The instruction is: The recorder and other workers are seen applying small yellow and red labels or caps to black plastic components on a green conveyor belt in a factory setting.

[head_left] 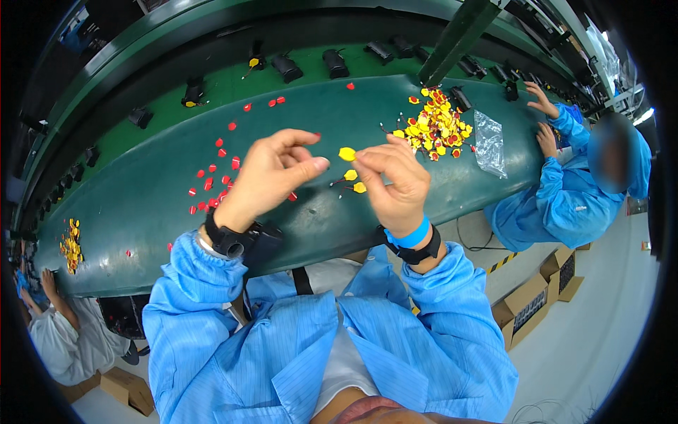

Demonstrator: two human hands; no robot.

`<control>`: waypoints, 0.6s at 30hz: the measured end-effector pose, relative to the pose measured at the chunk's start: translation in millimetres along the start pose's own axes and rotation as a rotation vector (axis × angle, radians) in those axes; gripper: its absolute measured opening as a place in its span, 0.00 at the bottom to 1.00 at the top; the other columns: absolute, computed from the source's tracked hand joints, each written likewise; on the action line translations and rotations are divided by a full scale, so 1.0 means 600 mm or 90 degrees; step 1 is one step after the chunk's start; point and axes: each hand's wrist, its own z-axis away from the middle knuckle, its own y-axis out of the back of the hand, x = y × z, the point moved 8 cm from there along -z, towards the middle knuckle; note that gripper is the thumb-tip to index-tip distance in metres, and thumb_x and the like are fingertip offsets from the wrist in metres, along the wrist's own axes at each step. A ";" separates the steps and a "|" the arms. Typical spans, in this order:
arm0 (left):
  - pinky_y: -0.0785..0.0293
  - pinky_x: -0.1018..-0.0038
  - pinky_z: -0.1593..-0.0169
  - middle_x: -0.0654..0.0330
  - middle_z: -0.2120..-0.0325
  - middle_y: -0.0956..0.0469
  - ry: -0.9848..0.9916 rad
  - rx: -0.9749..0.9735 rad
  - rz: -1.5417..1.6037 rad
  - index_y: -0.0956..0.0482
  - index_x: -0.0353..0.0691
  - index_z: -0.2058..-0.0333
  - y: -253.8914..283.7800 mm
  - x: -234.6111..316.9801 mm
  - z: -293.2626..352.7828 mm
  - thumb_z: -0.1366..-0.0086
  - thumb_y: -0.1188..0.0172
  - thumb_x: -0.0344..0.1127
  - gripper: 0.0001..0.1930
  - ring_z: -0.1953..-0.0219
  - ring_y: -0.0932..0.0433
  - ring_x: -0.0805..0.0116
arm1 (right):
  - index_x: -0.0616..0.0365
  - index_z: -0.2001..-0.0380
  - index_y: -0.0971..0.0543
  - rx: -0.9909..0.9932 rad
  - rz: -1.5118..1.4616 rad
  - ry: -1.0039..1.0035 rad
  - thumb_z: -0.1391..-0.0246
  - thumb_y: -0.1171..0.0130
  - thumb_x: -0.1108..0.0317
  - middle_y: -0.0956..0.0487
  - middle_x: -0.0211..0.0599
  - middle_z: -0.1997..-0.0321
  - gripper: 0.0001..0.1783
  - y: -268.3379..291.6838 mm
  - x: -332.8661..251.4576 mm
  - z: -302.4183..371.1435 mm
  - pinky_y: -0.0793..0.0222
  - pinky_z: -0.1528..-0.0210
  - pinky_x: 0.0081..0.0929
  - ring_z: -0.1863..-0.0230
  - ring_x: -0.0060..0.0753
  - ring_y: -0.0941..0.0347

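My right hand [397, 177] pinches a small yellow disc [347, 154] between thumb and fingertips, above the green table. To its left is my left hand [272, 169], with thumb and index finger apart. A small red bit [317, 135] shows at its index fingertip; whether it sticks there I cannot tell. Below the held disc lie two loose yellow discs with thin wire leads, one nearer [359, 187] and one farther [350, 174]. Small red discs [208, 184] are scattered around and beyond my left hand, some partly hidden by it.
A heap of yellow and red discs [438, 124] lies at the right, beside a clear plastic bag [489, 143]. Another pile [72, 247] is at the far left. Black devices [286, 68] line the green strip behind the table. A co-worker in blue [565, 191] sits at the right.
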 end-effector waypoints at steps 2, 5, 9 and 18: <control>0.28 0.83 0.70 0.63 0.71 0.22 0.052 -0.074 0.216 0.23 0.33 0.57 -0.041 0.000 -0.007 0.40 0.37 0.29 0.13 0.74 0.26 0.80 | 0.55 0.74 0.20 -0.023 0.012 0.010 0.58 0.35 0.77 0.20 0.32 0.72 0.06 -0.005 -0.002 0.001 0.35 0.48 0.42 0.68 0.34 0.23; 0.27 0.84 0.71 0.62 0.73 0.22 0.059 -0.111 0.233 0.22 0.32 0.60 -0.063 -0.012 -0.028 0.41 0.38 0.28 0.11 0.76 0.26 0.81 | 0.57 0.73 0.20 -0.052 -0.050 -0.064 0.56 0.36 0.77 0.19 0.33 0.72 0.05 -0.007 0.017 0.008 0.33 0.53 0.37 0.69 0.31 0.23; 0.27 0.84 0.71 0.62 0.74 0.21 0.022 -0.105 0.138 0.22 0.31 0.61 -0.070 -0.016 -0.056 0.41 0.39 0.25 0.09 0.76 0.26 0.81 | 0.62 0.71 0.21 -0.060 -0.330 -0.392 0.50 0.39 0.76 0.19 0.35 0.72 0.02 -0.022 0.094 0.032 0.29 0.67 0.22 0.71 0.22 0.24; 0.33 0.82 0.80 0.61 0.74 0.24 0.044 0.074 -0.064 0.25 0.30 0.57 -0.009 -0.022 -0.304 0.38 0.40 0.44 0.20 0.79 0.28 0.78 | 0.63 0.71 0.23 0.030 -0.376 -0.514 0.46 0.41 0.73 0.26 0.25 0.78 0.04 0.045 0.213 0.047 0.37 0.73 0.13 0.77 0.13 0.32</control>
